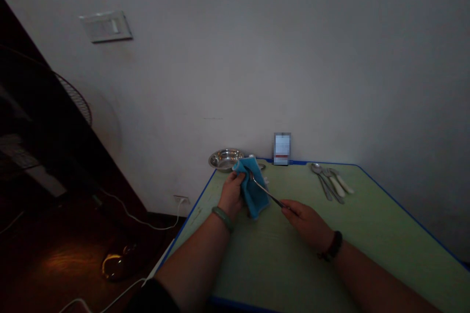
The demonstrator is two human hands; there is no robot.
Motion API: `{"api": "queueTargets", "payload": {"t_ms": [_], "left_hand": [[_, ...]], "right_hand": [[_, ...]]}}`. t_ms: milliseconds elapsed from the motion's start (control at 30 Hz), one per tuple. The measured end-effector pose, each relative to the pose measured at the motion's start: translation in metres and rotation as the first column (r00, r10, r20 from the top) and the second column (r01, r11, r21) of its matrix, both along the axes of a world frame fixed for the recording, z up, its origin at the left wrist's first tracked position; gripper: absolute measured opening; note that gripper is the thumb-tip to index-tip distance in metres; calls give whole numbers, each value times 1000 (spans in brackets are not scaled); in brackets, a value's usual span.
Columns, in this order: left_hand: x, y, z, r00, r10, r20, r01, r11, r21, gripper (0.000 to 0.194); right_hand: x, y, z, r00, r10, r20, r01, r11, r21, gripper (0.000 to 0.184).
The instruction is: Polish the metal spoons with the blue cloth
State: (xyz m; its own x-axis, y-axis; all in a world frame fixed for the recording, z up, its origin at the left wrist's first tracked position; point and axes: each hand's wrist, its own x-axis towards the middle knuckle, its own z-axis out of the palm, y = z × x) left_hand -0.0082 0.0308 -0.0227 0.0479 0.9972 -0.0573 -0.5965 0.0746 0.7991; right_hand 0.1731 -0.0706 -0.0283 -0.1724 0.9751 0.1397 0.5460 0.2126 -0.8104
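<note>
My left hand (232,190), with a green bangle at the wrist, is closed on a blue cloth (259,198) that hangs down over the table. Pinched by the end of its handle in my right hand (306,222) is a metal fork (265,190). The fork slants up to the left, and its head lies against the cloth; the dim light leaves its tines unclear. Just behind the cloth stands a shiny metal bowl (220,161) at the table's far left corner. Partly hidden by the cloth, another small metal piece (262,167) lies near the back edge.
A group of spoons and other cutlery (326,183), some white-handled, lies at the back right of the green table (385,239). A phone (282,149) with a blurred screen leans on the wall. Left of the table are a fan (75,98) and a white cable (161,228) plugged into the wall.
</note>
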Motion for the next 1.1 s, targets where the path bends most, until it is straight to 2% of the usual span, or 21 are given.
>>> {"api": "queueTargets", "payload": {"t_ms": [200, 400, 500, 600, 700, 800, 933, 1100], "left_hand": [[0, 0, 1, 995, 94, 44, -93, 995, -24, 16], [1, -2, 3, 997, 76, 26, -74, 995, -71, 13], [2, -3, 2, 999, 44, -5, -44, 995, -84, 9], [2, -3, 2, 998, -43, -46, 39, 996, -74, 7], [2, -5, 3, 992, -112, -59, 107, 991, -76, 13], [3, -6, 3, 988, -145, -54, 141, 987, -77, 19], [3, -6, 3, 987, -145, -64, 140, 987, -76, 20], [0, -4, 1, 988, -87, -128, 78, 994, -74, 17]], "right_hand": [[-2, 3, -1, 993, -84, -88, 80, 995, -55, 35], [1, 8, -4, 946, -267, -186, 254, 963, -93, 33], [2, 9, -3, 898, -320, -302, 278, 944, -175, 34], [4, 10, -3, 832, -350, -431, 286, 936, -208, 34], [9, 12, -5, 733, -393, -555, 295, 919, -261, 36], [13, 15, -8, 677, -407, -613, 283, 913, -293, 36], [13, 14, -8, 682, -400, -612, 270, 915, -298, 35], [6, 9, -1, 777, -381, -500, 282, 922, -265, 34]]}}
